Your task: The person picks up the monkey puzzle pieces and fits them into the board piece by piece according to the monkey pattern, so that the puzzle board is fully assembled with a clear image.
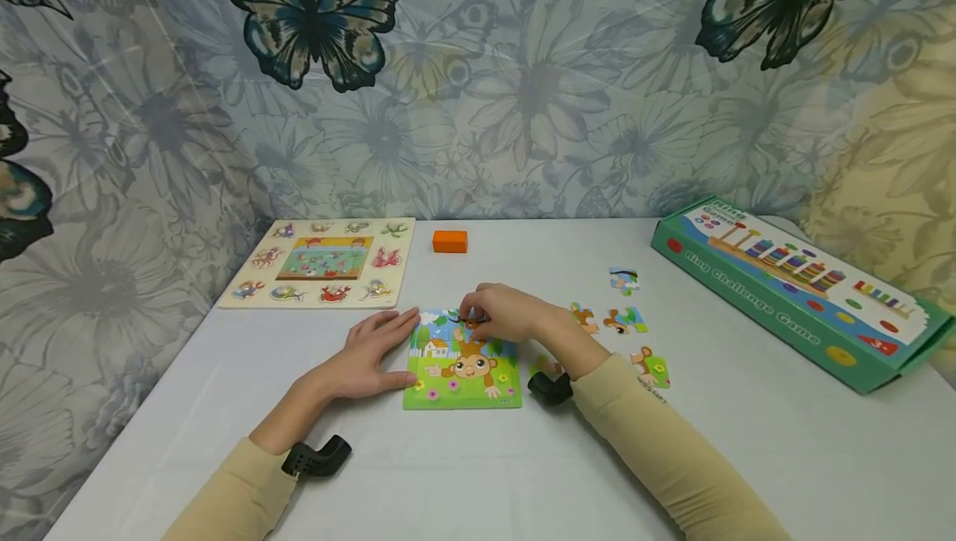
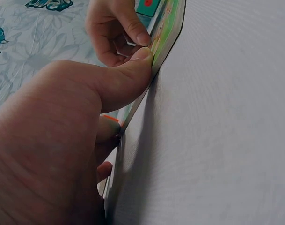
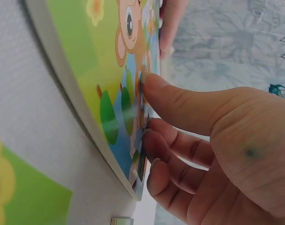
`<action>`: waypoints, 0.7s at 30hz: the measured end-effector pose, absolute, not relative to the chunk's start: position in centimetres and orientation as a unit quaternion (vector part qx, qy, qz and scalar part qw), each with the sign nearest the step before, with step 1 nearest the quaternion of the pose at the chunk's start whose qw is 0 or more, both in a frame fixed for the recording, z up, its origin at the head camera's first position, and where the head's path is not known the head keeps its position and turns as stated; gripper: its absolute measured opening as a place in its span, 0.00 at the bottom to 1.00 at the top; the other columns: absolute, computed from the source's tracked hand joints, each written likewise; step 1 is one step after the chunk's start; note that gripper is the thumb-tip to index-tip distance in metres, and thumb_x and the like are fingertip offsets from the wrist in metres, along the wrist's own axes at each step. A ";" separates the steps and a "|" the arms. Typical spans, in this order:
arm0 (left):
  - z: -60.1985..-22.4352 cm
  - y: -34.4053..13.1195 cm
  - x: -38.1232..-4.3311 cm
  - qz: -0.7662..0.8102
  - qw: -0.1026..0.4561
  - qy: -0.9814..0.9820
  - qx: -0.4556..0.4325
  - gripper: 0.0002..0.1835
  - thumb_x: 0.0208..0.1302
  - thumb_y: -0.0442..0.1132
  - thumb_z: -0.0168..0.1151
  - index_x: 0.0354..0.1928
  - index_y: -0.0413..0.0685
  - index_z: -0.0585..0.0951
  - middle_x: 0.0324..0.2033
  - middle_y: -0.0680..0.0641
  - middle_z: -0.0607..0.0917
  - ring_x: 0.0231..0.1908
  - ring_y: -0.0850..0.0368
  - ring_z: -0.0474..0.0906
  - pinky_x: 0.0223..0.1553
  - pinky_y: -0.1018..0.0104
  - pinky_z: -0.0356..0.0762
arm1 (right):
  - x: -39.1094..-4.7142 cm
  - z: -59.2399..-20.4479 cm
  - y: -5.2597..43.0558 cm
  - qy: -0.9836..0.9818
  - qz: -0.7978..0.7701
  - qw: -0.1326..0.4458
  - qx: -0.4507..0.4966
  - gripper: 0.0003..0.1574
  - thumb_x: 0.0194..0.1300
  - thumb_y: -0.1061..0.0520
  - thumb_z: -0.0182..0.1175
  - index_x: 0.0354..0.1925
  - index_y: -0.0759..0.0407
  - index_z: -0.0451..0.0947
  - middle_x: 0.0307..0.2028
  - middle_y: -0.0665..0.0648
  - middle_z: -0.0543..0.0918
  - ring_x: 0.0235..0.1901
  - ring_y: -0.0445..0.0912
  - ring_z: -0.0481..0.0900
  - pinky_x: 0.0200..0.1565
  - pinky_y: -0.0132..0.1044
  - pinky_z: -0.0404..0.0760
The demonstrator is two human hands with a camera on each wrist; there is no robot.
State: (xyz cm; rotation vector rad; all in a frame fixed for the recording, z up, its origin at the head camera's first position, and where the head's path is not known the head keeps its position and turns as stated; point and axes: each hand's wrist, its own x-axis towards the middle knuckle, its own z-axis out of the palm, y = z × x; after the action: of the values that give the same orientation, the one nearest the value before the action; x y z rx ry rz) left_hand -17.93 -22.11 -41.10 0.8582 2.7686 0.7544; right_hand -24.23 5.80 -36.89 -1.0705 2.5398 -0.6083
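Observation:
A square monkey jigsaw puzzle (image 1: 456,375) lies on the white table. My left hand (image 1: 373,358) rests along its left side, fingers stretched toward the upper corner and thumb at the lower left edge. In the left wrist view the thumb (image 2: 128,75) touches the board's rim. Over the puzzle's upper part, my right hand (image 1: 508,313) pinches a small puzzle piece (image 1: 472,322) between thumb and fingers, close on the board. The fingers hide most of this piece. In the right wrist view the thumb tip (image 3: 154,83) is right at the picture's surface.
Loose puzzle pieces (image 1: 626,321) lie to the right, some partly behind my right forearm. A wooden sea-animal puzzle board (image 1: 396,275) lies at back left, with an orange block (image 1: 450,242) beside it. A green game box (image 1: 784,309) occupies the right side.

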 end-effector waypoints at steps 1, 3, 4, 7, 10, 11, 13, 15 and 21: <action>-41.1 -22.1 -17.9 0.252 0.074 0.922 0.286 0.49 0.63 0.55 0.69 0.78 0.42 0.59 0.78 0.47 0.55 0.75 0.40 0.46 0.68 0.36 0.39 | -24.3 -36.9 5.8 0.888 -0.213 0.158 -0.375 0.16 0.68 0.58 0.67 0.53 0.58 0.82 0.42 0.52 0.78 0.43 0.46 0.77 0.49 0.38 0.78; -41.0 -22.1 -17.9 0.252 0.076 0.922 0.284 0.49 0.62 0.54 0.69 0.78 0.43 0.58 0.78 0.48 0.55 0.75 0.41 0.45 0.68 0.36 0.39 | -24.3 -37.0 5.8 0.888 -0.213 0.156 -0.377 0.16 0.68 0.59 0.68 0.53 0.59 0.82 0.42 0.53 0.78 0.43 0.46 0.77 0.50 0.38 0.78; -41.0 -22.1 -17.9 0.254 0.078 0.922 0.283 0.49 0.62 0.54 0.69 0.79 0.44 0.58 0.78 0.48 0.55 0.75 0.41 0.45 0.68 0.37 0.39 | -24.3 -37.0 5.8 0.888 -0.212 0.156 -0.377 0.16 0.68 0.58 0.68 0.53 0.59 0.82 0.42 0.53 0.78 0.43 0.46 0.77 0.50 0.38 0.78; -40.9 -22.1 -17.9 0.256 0.077 0.921 0.284 0.49 0.62 0.54 0.70 0.78 0.43 0.59 0.78 0.48 0.55 0.75 0.41 0.45 0.68 0.36 0.39 | -24.3 -36.9 5.8 0.887 -0.213 0.157 -0.378 0.16 0.68 0.58 0.68 0.53 0.59 0.82 0.43 0.53 0.78 0.43 0.46 0.77 0.50 0.38 0.78; -40.9 -22.0 -17.9 0.256 0.077 0.920 0.285 0.49 0.62 0.54 0.70 0.78 0.43 0.59 0.78 0.48 0.55 0.75 0.40 0.45 0.68 0.36 0.39 | -24.3 -36.8 5.8 0.887 -0.215 0.162 -0.374 0.16 0.68 0.58 0.68 0.53 0.59 0.82 0.43 0.53 0.78 0.43 0.46 0.77 0.50 0.38 0.78; -40.9 -22.0 -17.9 0.256 0.077 0.920 0.286 0.49 0.62 0.54 0.69 0.78 0.42 0.59 0.78 0.48 0.55 0.75 0.40 0.45 0.68 0.36 0.39 | -24.3 -36.7 5.9 0.887 -0.216 0.165 -0.372 0.16 0.68 0.58 0.68 0.53 0.58 0.82 0.43 0.53 0.78 0.43 0.46 0.77 0.50 0.38 0.78; -40.9 -21.9 -18.0 0.255 0.079 0.920 0.285 0.49 0.62 0.54 0.69 0.78 0.43 0.58 0.78 0.48 0.55 0.75 0.41 0.45 0.68 0.36 0.38 | -24.3 -36.6 6.1 0.887 -0.218 0.170 -0.370 0.17 0.68 0.57 0.68 0.54 0.58 0.82 0.43 0.52 0.78 0.44 0.45 0.77 0.50 0.38 0.78; -40.9 -21.9 -18.0 0.253 0.078 0.922 0.283 0.49 0.62 0.54 0.69 0.78 0.43 0.58 0.78 0.48 0.55 0.75 0.41 0.45 0.68 0.36 0.38 | -24.4 -36.5 6.2 0.885 -0.222 0.173 -0.370 0.18 0.68 0.56 0.68 0.54 0.58 0.82 0.43 0.52 0.78 0.43 0.45 0.77 0.50 0.37 0.78; -41.1 -22.0 -17.9 0.250 0.074 0.924 0.278 0.49 0.62 0.54 0.69 0.78 0.43 0.59 0.78 0.48 0.56 0.75 0.41 0.46 0.68 0.36 0.38 | -24.5 -36.1 6.6 0.884 -0.229 0.167 -0.373 0.20 0.67 0.56 0.68 0.56 0.59 0.81 0.43 0.54 0.79 0.40 0.45 0.78 0.46 0.37 0.78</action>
State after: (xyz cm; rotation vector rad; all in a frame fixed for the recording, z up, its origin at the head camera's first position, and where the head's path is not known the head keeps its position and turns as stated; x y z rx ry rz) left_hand -17.90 -22.00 -41.08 0.8340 2.7745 0.7508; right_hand -24.49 6.64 -36.09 -1.0599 2.5138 -0.6524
